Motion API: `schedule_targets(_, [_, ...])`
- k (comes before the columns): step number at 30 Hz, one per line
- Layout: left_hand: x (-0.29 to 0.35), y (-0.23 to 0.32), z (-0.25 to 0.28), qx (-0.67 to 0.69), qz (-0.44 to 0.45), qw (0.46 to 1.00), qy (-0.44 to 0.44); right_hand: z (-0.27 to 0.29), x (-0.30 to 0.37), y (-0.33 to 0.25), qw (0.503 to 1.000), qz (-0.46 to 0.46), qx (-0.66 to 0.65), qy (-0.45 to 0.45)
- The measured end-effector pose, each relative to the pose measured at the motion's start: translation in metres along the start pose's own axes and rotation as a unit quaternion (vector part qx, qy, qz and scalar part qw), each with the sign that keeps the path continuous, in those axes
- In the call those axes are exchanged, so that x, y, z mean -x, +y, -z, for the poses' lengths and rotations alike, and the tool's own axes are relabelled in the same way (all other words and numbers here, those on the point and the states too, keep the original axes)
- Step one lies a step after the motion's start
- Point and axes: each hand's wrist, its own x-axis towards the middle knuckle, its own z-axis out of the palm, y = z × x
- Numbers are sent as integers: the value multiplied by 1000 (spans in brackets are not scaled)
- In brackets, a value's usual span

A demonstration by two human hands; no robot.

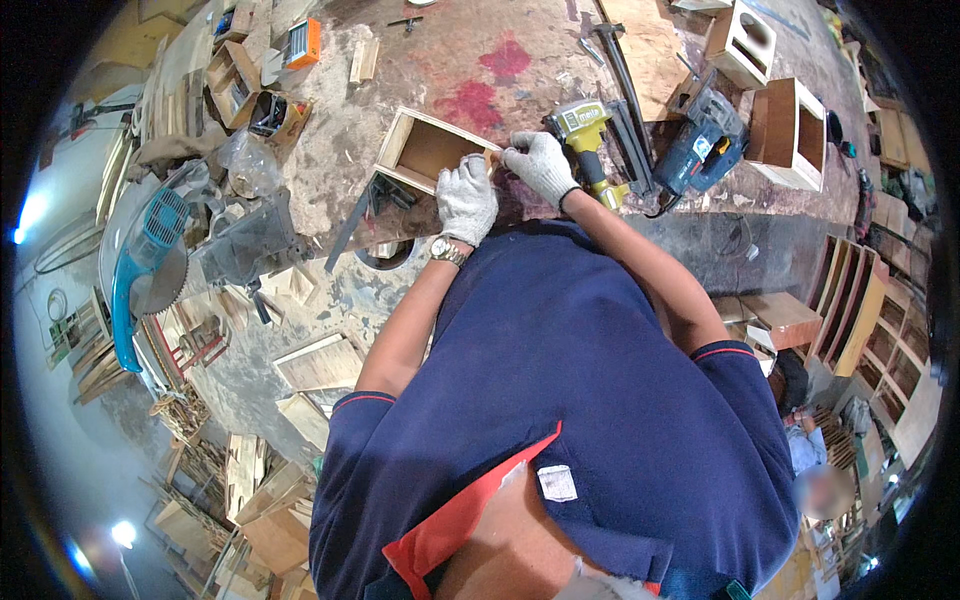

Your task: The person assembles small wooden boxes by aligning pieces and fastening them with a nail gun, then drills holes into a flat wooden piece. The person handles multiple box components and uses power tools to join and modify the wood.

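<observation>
A small open wooden box (428,150) lies on the worn workbench (420,60) in front of me. My left hand (466,200), in a white knit glove, rests on the box's near right corner. My right hand (540,165), also gloved, pinches the same corner edge from the right. A wristwatch (447,252) sits on my left wrist. A yellow and grey nail gun (585,135) lies just right of my right hand.
A blue jigsaw (700,150) and black clamps (625,90) lie to the right. More wooden boxes (790,130) stand at the bench's right end. A mitre saw with a blue guard (150,260) is on the left. Wooden parts are stacked on the floor.
</observation>
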Motion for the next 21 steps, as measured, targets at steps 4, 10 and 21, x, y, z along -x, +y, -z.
schedule_targets(4, [1,-3,-1,34,1,999,15,-4,0,4,999,9,-47,19])
schedule_targets(10, [1,-2,3,57,-2,998,20,1,1,1,998,26,-60,21])
schedule_targets(21, [-1,-1,11,40,-49,998,30,57,28,42,947,-74,243,195])
